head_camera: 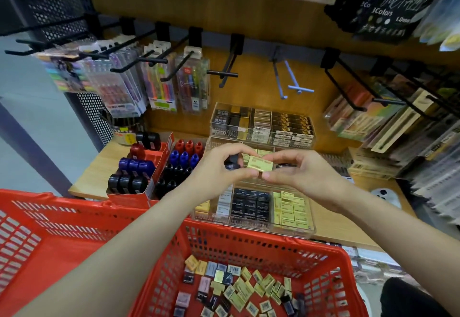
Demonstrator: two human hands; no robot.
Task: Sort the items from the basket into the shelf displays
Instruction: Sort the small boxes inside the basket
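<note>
Red perforated basket (249, 244) holds pale yellow, black and pink boxes (239, 289).

Basket (249, 247) at 6 o'clock, small boxes (239, 289) inside. Clear tray (308, 232) on shelf (99, 167) behind basket. Ink bottles (139, 164) at 9 o'clock. Hanging pen packs (129, 80) at 11 o'clock.
</note>
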